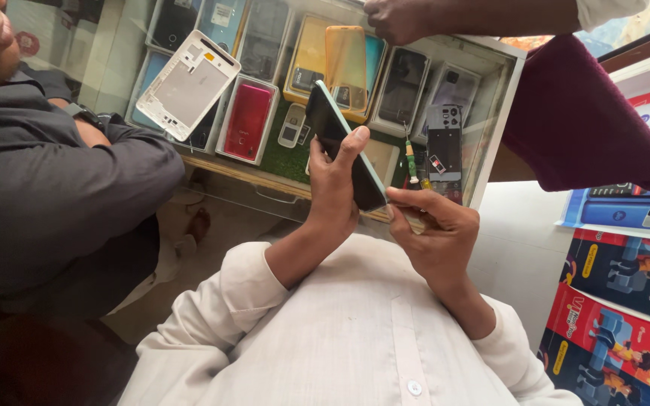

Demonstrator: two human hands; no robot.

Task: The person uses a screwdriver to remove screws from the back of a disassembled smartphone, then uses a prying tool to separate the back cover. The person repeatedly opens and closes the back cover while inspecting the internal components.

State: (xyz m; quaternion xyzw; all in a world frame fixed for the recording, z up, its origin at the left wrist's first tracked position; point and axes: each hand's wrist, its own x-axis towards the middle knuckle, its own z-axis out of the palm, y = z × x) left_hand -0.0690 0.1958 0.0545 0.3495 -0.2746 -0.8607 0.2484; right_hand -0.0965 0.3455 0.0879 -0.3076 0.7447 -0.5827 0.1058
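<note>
**Working along the phone's edge**

I am holding the phone (344, 143) upright in my left hand (332, 188). My left fingers are wrapping its back and my thumb (351, 146) is pressing on the dark screen side, so the phone is pinched firmly between them. Its lower corner is sitting just above my right fingers.

My right hand (434, 233) is curled, its fingers pressed together around something small at the phone's lower edge. What they are pinching, I cannot tell, because the fingers are hiding it.

To do this well, I think I am needing a steady left grip with the thumb away from the glass middle, and only small, gentle moves from the right fingertips, staying on the seam.

Beyond my fingers the glass counter (490, 113) is lying, with a screwdriver (411, 162) just past my right knuckles and a white back cover (187, 84) further left. Another person's hand (396, 19) is holding a yellow case (345, 56) above my left fingertips.
</note>
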